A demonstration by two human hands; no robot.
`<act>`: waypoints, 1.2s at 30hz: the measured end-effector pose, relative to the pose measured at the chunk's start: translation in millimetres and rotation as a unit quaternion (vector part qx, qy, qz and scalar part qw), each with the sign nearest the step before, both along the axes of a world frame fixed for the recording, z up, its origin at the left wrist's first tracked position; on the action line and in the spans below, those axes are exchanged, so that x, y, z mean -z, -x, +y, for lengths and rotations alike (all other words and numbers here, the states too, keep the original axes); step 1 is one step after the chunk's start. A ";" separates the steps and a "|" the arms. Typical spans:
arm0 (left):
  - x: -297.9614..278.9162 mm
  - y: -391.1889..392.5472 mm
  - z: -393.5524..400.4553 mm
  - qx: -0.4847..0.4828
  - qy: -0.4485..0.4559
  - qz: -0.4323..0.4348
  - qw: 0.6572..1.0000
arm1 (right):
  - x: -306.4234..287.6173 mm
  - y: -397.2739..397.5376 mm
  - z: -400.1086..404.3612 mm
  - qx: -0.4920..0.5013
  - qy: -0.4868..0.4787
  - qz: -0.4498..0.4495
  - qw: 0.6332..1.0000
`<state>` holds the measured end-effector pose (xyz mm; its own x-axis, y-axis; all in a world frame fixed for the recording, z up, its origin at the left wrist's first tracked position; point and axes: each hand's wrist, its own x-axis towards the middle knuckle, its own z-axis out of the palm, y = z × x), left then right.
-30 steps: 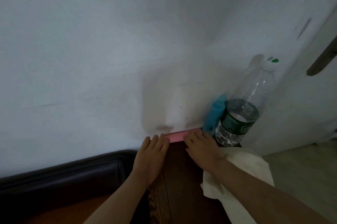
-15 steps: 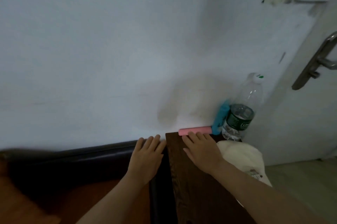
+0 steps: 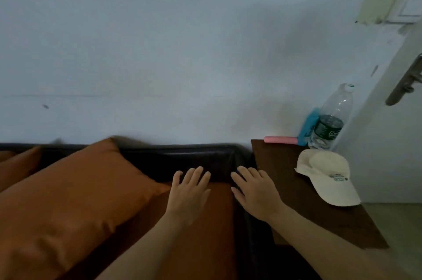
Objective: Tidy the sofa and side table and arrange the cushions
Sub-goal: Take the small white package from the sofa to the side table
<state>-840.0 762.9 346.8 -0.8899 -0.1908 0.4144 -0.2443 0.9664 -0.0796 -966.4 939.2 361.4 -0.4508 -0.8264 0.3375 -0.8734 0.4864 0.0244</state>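
Presently both hands lay flat, fingers straight, gripping nothing: left hand (image 3: pixel 187 190) on the orange seat (image 3: pixel 201 234), right hand (image 3: pixel 257 193) at the black sofa (image 3: pixel 201 156) arm beside the table (image 3: pixel 296 193).

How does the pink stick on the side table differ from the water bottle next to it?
The pink stick lies flat along the wall; the water bottle stands upright. The stick is opaque and plain pink; the bottle is clear, with a dark green label. The stick is thin, the bottle much fatter. Both sit at the back of the side table.

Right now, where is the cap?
In the head view the cap lies on the right, on the side table, in front of the water bottle.
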 end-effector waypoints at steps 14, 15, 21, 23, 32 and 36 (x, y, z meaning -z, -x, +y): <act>-23.3 -207.2 -31.4 -0.197 0.003 -0.063 0.978 | -9.6 -153.0 -86.6 -0.170 -0.021 -0.039 0.985; -24.6 -221.7 -32.6 -0.207 0.006 -0.064 0.976 | -9.9 -163.3 -92.5 -0.182 -0.025 -0.040 0.982; -26.9 -306.1 -41.8 -0.276 -0.007 -0.071 0.958 | -16.9 -234.6 -126.9 -0.265 -0.046 -0.038 0.962; -27.7 -334.9 -49.5 -0.291 -0.011 -0.068 0.954 | -18.8 -260.3 -141.1 -0.288 -0.054 -0.036 0.955; -28.7 -481.8 -120.4 -0.328 -0.011 -0.059 0.943 | -27.7 -398.0 -227.9 -0.317 -0.081 -0.031 0.944; -24.2 -555.1 -157.9 -0.360 -0.022 -0.067 0.930 | -27.9 -465.3 -265.3 -0.319 -0.091 -0.043 0.943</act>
<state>-284.9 605.0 370.9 -0.5677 -0.7716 0.2868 -0.8205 0.5588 -0.1208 -501.0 673.8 389.3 0.1375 -0.9793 0.1488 -0.9893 -0.1430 -0.0274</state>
